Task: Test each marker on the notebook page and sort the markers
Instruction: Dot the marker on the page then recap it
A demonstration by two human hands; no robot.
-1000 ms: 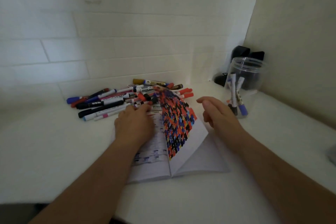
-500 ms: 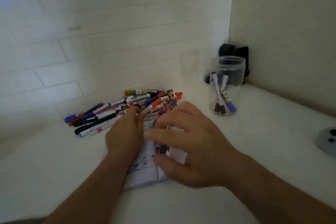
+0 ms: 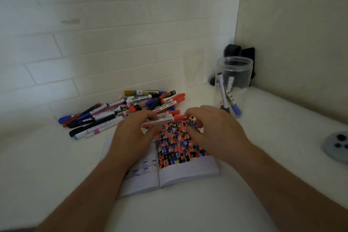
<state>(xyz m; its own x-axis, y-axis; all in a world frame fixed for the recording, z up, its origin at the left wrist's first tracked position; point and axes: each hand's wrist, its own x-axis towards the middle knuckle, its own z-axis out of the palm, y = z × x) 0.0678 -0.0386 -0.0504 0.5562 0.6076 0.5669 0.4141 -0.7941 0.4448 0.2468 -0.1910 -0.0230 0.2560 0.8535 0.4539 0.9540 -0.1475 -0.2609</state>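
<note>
A white countertop (image 3: 56,165) runs into a corner formed by a white brick-pattern tile wall (image 3: 113,43) and a plain beige wall (image 3: 291,34). One open notebook (image 3: 175,173) lies near the front edge; its right page is packed with small red, blue, black and yellow ink marks. Behind it, toward the tiled back edge, sits one loose pile of markers (image 3: 120,111), too tangled to count, with white barrels and red, blue, black and gold caps. One clear round plastic jar (image 3: 232,84) stands in the back right corner, holding about three markers upright. A round grey object (image 3: 337,146) sits at the right edge. The left hand (image 3: 131,135) grips a red-capped marker (image 3: 163,119) over the page's top edge; the right hand (image 3: 214,130) has its fingers curled at the marker's cap end, though whether they pinch the cap cannot be told.
</note>
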